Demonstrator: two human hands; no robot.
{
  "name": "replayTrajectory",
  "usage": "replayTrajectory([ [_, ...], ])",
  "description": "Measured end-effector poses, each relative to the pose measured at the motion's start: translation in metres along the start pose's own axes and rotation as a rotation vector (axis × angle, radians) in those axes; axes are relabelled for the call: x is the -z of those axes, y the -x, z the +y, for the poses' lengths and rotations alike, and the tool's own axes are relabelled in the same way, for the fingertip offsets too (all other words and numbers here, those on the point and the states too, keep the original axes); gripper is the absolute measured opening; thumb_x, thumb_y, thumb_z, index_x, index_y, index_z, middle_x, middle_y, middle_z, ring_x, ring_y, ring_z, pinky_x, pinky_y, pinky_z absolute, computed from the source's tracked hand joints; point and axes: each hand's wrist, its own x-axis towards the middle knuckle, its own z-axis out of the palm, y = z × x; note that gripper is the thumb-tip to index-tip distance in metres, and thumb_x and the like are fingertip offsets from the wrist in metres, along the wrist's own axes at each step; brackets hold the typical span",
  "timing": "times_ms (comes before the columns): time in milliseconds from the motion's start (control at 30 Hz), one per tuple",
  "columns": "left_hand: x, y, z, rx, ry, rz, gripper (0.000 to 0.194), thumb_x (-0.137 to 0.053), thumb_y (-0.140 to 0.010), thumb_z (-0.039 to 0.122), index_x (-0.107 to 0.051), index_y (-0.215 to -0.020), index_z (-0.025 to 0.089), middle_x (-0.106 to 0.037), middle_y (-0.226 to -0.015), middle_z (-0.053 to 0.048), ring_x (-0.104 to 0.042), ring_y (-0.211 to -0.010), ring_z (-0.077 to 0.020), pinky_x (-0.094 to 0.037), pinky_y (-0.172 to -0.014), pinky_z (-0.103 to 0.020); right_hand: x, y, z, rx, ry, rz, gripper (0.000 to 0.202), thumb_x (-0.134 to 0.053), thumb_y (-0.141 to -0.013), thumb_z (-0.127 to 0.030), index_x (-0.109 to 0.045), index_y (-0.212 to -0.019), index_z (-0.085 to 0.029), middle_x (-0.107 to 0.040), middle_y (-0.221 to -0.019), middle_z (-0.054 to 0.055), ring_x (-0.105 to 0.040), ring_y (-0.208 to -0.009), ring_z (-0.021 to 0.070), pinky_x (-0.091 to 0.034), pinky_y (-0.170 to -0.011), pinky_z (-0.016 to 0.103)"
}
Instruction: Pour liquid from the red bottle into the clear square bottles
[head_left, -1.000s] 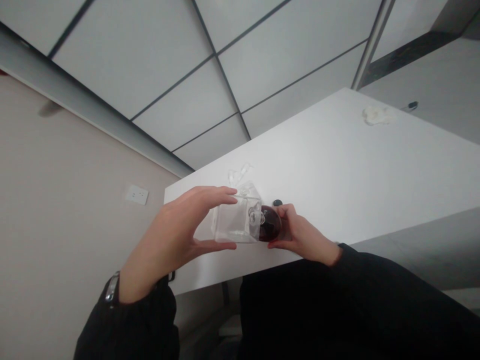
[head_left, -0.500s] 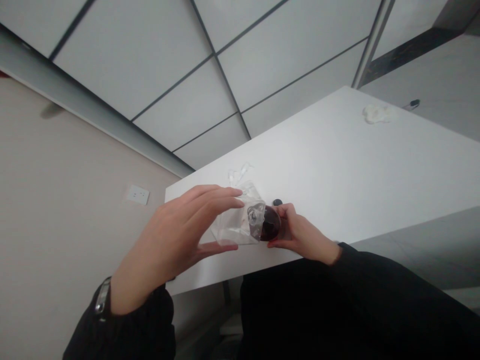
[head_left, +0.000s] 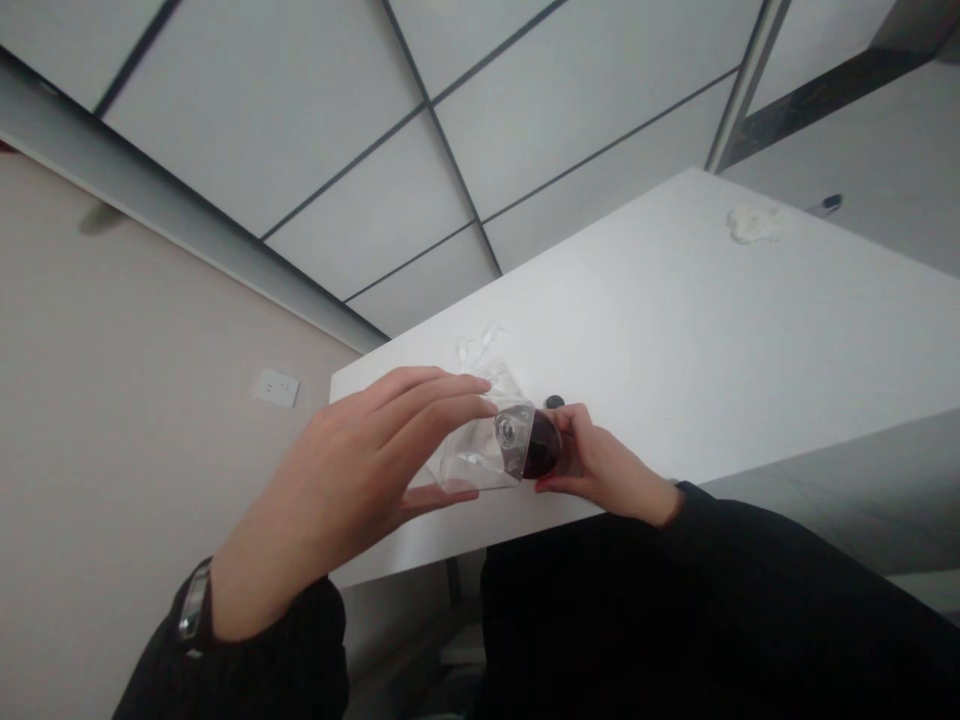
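My left hand [head_left: 382, 450] is wrapped round a clear, boxy plastic container [head_left: 480, 460], its thumb below and its fingers over the top. A round ring or opening shows on the container's right end. My right hand [head_left: 589, 455] is closed round a dark red-brown, round vessel [head_left: 541, 445], perhaps a bottle or glass, pressed close to that end. Whether the two touch, I cannot tell. Just beyond my right fingers lies a small black cap-like piece [head_left: 554, 402]. Behind the container, a thin clear plastic piece [head_left: 480, 345] lies on the white table [head_left: 637, 330].
Toward the table's far right edge lies a crumpled whitish item [head_left: 754, 223], with a small dark-ended object [head_left: 831, 203] beyond it. Panelled sliding doors [head_left: 360, 200] stand behind the table. On the left wall is a socket [head_left: 276, 387].
Both hands keep their holds. The clear container and my left fingers have shifted very slightly to the right, toward the dark vessel.
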Motion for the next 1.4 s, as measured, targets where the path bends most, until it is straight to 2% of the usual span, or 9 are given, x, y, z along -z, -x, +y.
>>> replayTrajectory([
  [300,0.005,-0.006,-0.001,-0.019,-0.060,-0.053,0.055,-0.083,-0.092,0.040,-0.055,-0.138,0.029,-0.073,-0.135,-0.007,-0.072,-0.121,-0.0308,-0.062,-0.094,-0.040,-0.001,0.001,0.002,0.006,0.006,0.003,0.065,-0.092,-0.078,-0.041,-0.043,-0.118,-0.027,-0.070,-0.125,0.012,-0.072,-0.106,0.0328,-0.058,-0.087,0.044],
  [567,0.009,-0.010,0.004,-0.044,-0.101,-0.079,0.050,-0.079,-0.096,0.038,-0.053,-0.137,0.025,-0.074,-0.133,-0.008,-0.071,-0.122,-0.0308,-0.062,-0.096,-0.042,0.000,0.001,0.000,0.023,0.009,0.002,0.065,-0.092,-0.079,-0.044,-0.044,-0.119,-0.025,-0.072,-0.121,0.012,-0.074,-0.101,0.0315,-0.058,-0.087,0.044],
  [800,0.015,-0.016,0.009,-0.053,-0.134,-0.123,0.074,-0.095,-0.078,0.025,-0.050,-0.136,0.023,-0.073,-0.134,-0.009,-0.071,-0.120,-0.0318,-0.063,-0.092,-0.042,0.000,0.000,0.001,0.040,0.007,0.005,0.064,-0.091,-0.079,-0.045,-0.044,-0.117,-0.026,-0.072,-0.121,0.011,-0.074,-0.101,0.0313,-0.058,-0.088,0.042],
  [933,0.015,-0.019,0.008,-0.068,-0.143,-0.131,0.079,-0.099,-0.072,0.024,-0.050,-0.134,0.023,-0.074,-0.132,-0.008,-0.071,-0.119,-0.0331,-0.064,-0.086,-0.043,0.000,0.001,0.002,0.039,0.009,0.000,0.064,-0.091,-0.080,-0.044,-0.044,-0.119,-0.026,-0.071,-0.121,0.010,-0.074,-0.101,0.0309,-0.058,-0.087,0.042],
  [1400,0.017,-0.027,0.012,-0.109,-0.184,-0.145,0.081,-0.102,-0.067,0.026,-0.051,-0.130,0.022,-0.075,-0.129,-0.009,-0.072,-0.113,-0.0336,-0.063,-0.082,-0.042,0.000,0.001,0.002,0.033,0.016,0.000,0.065,-0.092,-0.080,-0.041,-0.044,-0.120,-0.026,-0.072,-0.118,0.010,-0.074,-0.099,0.0303,-0.058,-0.084,0.041],
])
